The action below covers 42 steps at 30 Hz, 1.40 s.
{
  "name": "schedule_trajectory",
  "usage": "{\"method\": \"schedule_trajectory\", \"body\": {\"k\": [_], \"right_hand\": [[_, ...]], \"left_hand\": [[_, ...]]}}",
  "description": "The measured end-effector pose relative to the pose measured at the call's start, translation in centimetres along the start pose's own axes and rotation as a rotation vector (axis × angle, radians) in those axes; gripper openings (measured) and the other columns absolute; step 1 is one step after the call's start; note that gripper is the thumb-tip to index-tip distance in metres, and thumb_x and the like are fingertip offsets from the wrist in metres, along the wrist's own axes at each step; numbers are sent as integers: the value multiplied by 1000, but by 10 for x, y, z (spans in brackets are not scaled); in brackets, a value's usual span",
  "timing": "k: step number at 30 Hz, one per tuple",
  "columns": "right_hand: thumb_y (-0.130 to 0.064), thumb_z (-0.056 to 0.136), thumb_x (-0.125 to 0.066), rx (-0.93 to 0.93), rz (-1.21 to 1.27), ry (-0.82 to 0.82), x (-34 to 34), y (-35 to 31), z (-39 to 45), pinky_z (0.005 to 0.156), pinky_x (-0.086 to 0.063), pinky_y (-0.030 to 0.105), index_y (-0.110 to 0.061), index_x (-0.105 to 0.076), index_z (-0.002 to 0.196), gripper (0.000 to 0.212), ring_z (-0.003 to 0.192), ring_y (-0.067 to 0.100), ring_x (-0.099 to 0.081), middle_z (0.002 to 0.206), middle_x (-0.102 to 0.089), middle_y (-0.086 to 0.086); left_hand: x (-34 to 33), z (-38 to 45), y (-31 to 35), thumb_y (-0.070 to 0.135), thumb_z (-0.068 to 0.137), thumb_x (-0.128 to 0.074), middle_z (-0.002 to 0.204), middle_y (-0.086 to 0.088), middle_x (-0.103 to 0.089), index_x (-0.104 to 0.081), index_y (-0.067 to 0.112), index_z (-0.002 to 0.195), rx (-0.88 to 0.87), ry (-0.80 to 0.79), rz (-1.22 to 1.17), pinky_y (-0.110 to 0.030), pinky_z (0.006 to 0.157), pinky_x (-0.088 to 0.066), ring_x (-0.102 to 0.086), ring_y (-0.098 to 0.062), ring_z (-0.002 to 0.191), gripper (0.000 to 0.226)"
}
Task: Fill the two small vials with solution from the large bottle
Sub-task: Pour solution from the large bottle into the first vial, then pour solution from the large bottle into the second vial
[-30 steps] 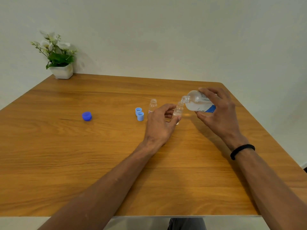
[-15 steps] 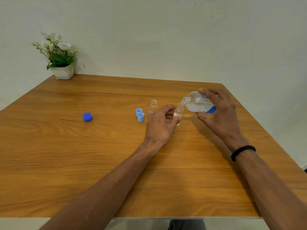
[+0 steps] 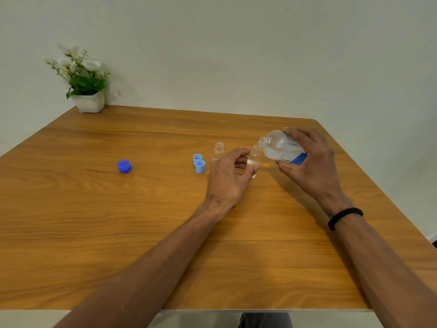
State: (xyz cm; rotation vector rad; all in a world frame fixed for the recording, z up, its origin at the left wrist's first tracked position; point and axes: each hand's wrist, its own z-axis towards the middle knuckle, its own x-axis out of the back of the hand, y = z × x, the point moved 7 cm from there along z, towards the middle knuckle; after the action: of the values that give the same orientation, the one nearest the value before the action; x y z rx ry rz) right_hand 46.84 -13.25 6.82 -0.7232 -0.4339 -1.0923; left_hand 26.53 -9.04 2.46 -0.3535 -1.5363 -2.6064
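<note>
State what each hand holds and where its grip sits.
Left hand: small vial, around its body. Right hand: tilted large bottle, around its lower body.

Plain indoor room, home or office unclear: bare white wall [image 3: 236,48], wood-grain surface [image 3: 94,221], small potted plant [image 3: 81,79] in corner.
</note>
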Motion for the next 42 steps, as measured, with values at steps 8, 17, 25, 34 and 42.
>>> {"method": "schedule_trajectory", "body": {"k": [8,17,25,34,42], "right_hand": [[-24,75,-95,-30,58,-26,-4,-6,-1,96,-55,25,-11,-64,142,75,119,19,-61,133,-64,6],[-32,74,-97,-177,188,46,1,0,-2,95,-43,1,-15,-63,140,76,117,5,-59,129,-63,-10],[-38,75,-96,-314,325,116,5,10,-2,101,-57,30,-27,-68,132,64,113,6,-70,121,-72,-14],[-46,75,-94,-387,370,130,3,20,-3,99,-58,27,-16,-67,138,74,114,10,-71,126,-74,-4],[-48,74,-93,-412,390,122,2,22,-4,99,-58,29,-17,-66,139,76,117,13,-71,129,-73,-3]], "left_hand": [[-4,0,-5,24,90,-81,111,7,-75,-69,16,128,49,-31,-14,-19,84,-62,-72,-3,101,40],[-5,-1,-5,21,91,-79,97,5,-77,-70,17,120,86,-38,-20,-15,76,-60,-73,-1,90,30],[-6,-2,-6,20,91,-80,99,5,-77,-70,18,121,85,-50,12,-11,77,-58,-73,-3,91,32],[9,-16,4,43,88,-81,105,12,-68,-65,22,114,41,32,158,-32,79,-62,-66,-7,95,37],[52,-13,21,59,88,-70,124,10,-58,-57,30,123,-42,386,553,-36,91,-38,-48,-17,119,47]]}}
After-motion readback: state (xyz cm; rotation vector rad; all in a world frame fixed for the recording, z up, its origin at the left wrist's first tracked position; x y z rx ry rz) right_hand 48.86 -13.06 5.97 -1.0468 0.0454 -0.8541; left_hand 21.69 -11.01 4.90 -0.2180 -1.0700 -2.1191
